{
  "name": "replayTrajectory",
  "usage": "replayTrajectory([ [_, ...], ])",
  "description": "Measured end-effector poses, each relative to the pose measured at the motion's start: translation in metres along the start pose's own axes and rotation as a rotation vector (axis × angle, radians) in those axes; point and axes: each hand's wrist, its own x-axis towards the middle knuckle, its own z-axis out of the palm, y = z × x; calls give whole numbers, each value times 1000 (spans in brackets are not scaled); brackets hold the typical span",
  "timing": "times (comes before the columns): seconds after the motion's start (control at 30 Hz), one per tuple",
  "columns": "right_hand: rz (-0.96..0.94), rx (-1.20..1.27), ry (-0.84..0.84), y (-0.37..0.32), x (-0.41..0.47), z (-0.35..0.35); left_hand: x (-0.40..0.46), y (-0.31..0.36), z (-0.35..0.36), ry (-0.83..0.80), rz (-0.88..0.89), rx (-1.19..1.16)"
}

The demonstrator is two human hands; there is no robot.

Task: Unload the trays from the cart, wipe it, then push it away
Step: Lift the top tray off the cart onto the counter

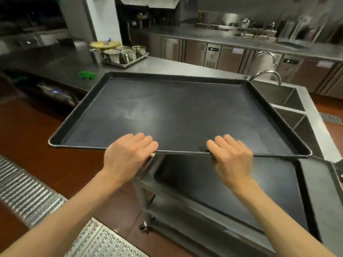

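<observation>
A large black baking tray [178, 112] hangs in the air in front of me, tilted slightly, above the steel cart [172, 203]. My left hand [128, 154] grips its near rim left of centre, and my right hand [232, 156] grips the same rim right of centre, fingers over the top. Another black tray [232, 191] lies flat on the cart's top shelf below. A further dark tray edge [315, 191] shows at the cart's right side.
A steel counter [55, 65] runs ahead, carrying a green cloth [86, 74] and a tray of metal cups [120, 54]. A double sink [289, 101] with taps sits right. Floor grates [27, 191] lie at lower left on the red floor.
</observation>
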Motion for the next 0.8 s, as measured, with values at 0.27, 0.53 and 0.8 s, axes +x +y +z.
replayTrajectory([
  [0.27,-75,71,91,-143,97,43,-77,-148,11,11,-86,150],
  [0.53,-93,116,82,-254,178,104,-120,-277,62,-21,-108,127],
  [0.8,-69,174,35,-306,255,223,-104,-387,183,-20,-69,45],
])
